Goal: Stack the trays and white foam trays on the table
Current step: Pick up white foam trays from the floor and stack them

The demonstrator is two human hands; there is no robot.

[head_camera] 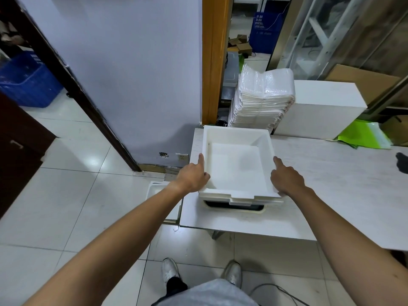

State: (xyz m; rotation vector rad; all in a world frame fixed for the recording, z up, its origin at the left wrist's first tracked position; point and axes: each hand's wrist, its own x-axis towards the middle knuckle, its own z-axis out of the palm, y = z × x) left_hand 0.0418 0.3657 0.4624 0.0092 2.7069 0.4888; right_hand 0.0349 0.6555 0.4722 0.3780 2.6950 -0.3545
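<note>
A deep white foam tray sits on top of a small stack at the left end of the white table. Under it show the rims of more white trays and a cream tray with a dark inside. My left hand grips the top tray's left wall, forefinger stretched along the rim. My right hand grips its right wall the same way. Another white foam tray lies low beside the table's left edge, partly hidden by my left arm.
A tall pile of white padded sheets and a white foam block stand at the table's back. A green bag lies at the right, a dark object at the far right edge. Blue crates sit beyond the doorway.
</note>
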